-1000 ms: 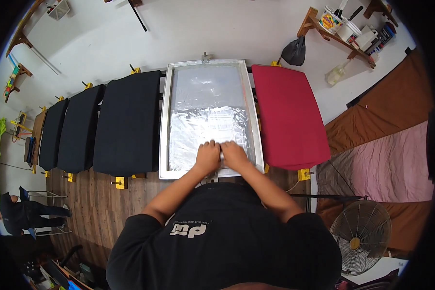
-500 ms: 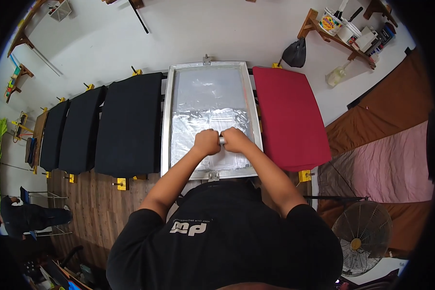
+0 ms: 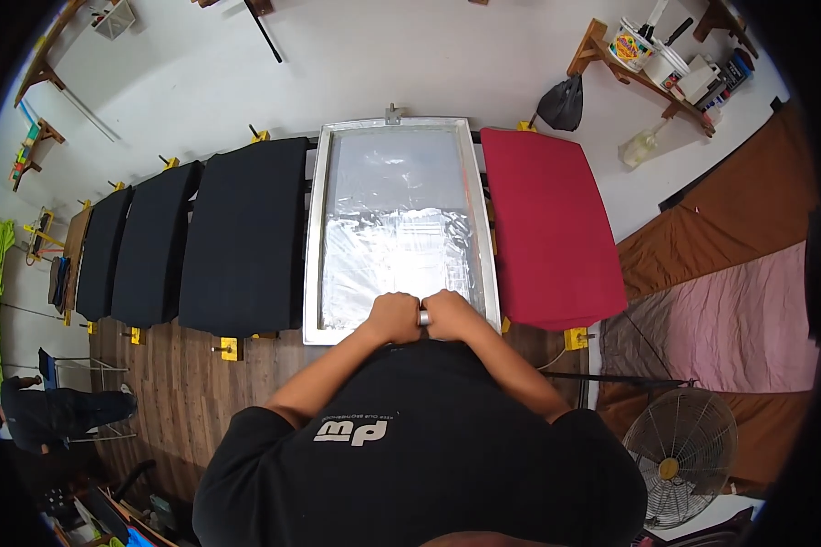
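My left hand (image 3: 393, 317) and my right hand (image 3: 446, 315) are closed side by side around a short silver-coloured metal tool (image 3: 424, 318), mostly hidden by my fingers, at the near end of a screen in an aluminium frame (image 3: 313, 228). The screen's upper half (image 3: 394, 169) is grey; its lower half is shiny and crinkled. Left of it are boards covered in black cloth (image 3: 242, 232); to its right is one covered in red cloth (image 3: 552, 228).
A co-worker (image 3: 55, 410) in dark clothes is at the lower left. A shelf (image 3: 634, 77) with tubs and a hanging black bag (image 3: 559, 105) are on the back wall. A large fan (image 3: 680, 456) stands at lower right, before brown and pink hanging fabric (image 3: 730, 319).
My hands, still gripping the tool, moved up the screen by half a second ago and have since come back toward me, lower than in either earlier frame.
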`<state>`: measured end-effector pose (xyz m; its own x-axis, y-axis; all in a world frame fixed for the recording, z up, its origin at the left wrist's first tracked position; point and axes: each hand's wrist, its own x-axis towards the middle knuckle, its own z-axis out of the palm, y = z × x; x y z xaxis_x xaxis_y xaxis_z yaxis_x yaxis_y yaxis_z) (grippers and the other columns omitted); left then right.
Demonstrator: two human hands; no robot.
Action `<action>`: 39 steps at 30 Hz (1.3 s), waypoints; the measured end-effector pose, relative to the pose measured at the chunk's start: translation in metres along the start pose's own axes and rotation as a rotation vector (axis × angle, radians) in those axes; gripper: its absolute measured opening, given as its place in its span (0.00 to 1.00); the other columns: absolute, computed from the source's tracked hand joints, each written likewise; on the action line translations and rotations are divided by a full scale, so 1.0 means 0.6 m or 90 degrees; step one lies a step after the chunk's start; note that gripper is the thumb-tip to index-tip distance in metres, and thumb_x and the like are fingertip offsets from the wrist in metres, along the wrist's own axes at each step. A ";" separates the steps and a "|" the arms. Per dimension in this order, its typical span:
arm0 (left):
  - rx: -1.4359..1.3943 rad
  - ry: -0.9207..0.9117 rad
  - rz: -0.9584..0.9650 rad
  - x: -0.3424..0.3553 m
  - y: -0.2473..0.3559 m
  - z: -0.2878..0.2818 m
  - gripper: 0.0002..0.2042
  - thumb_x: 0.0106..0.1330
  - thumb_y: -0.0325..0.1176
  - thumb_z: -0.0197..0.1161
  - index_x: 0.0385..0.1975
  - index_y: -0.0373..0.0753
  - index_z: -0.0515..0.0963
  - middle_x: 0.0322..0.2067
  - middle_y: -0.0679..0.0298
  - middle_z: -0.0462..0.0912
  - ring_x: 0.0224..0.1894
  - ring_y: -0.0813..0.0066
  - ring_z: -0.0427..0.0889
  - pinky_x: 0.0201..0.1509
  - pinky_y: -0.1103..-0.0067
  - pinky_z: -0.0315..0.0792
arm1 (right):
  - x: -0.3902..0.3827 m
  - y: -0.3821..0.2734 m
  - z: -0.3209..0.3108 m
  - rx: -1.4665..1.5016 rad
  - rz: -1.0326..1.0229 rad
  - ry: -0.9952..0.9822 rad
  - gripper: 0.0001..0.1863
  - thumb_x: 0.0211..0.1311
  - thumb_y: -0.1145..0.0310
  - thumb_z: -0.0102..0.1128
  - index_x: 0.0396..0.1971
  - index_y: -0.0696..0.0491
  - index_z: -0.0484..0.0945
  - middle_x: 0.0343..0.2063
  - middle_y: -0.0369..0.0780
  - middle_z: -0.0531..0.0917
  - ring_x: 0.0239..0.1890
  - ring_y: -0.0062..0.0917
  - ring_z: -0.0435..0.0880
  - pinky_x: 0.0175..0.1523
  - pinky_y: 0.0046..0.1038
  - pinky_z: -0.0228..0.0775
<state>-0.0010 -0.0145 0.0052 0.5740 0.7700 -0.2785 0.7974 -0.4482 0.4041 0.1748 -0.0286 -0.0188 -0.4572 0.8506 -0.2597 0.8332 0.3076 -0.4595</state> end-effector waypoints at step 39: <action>0.043 0.062 0.032 0.034 -0.026 0.014 0.14 0.47 0.44 0.67 0.27 0.41 0.87 0.25 0.49 0.86 0.31 0.48 0.87 0.38 0.60 0.81 | 0.034 0.010 -0.023 -0.015 -0.026 -0.024 0.12 0.38 0.69 0.66 0.25 0.58 0.86 0.28 0.56 0.86 0.35 0.52 0.86 0.45 0.46 0.81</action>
<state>-0.0001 0.0046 -0.0143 0.5952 0.7848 -0.1727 0.7808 -0.5142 0.3549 0.1746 -0.0034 -0.0153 -0.5017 0.8207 -0.2733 0.8206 0.3516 -0.4505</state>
